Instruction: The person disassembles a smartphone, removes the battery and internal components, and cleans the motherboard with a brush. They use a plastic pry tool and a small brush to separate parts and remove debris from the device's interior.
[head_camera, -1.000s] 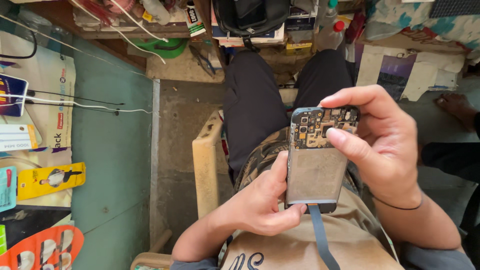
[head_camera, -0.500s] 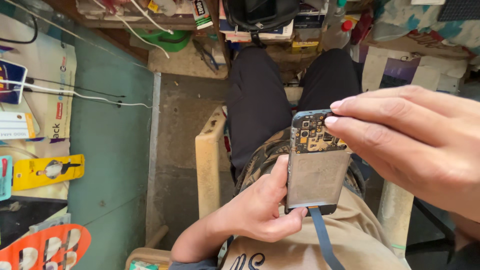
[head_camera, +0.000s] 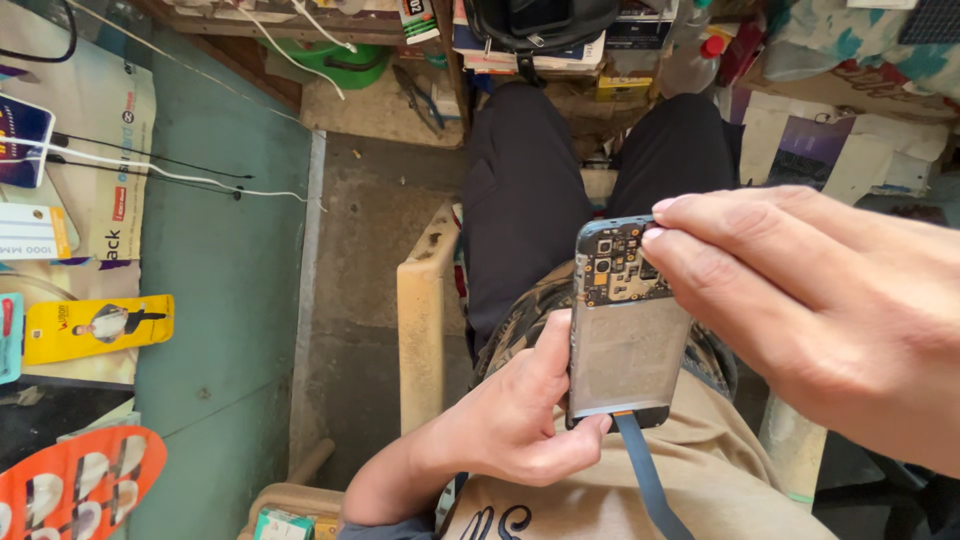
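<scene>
- Head view: the opened phone (head_camera: 625, 320), back cover off and circuit board exposed, stands upright at centre over the lap.
- Left hand (head_camera: 510, 420), at 7 o'clock, grasps its lower edge.
- Right hand (head_camera: 800, 300), at 3 o'clock, has released its earlier wrap-around grip; fingertips (head_camera: 665, 238) now rest on the board, suggesting component work.
- A blue strap (head_camera: 645, 480) hangs below.

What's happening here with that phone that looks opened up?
A seated person holds an opened phone over their lap, its back cover off so the circuit board at the top shows. The left hand grips its lower end, with a thumb along the left edge. The right hand reaches in from the right, fingertips on the top corner by the board. A blue strap hangs below the phone. A green-topped counter with cables and packets sits alongside.
</scene>
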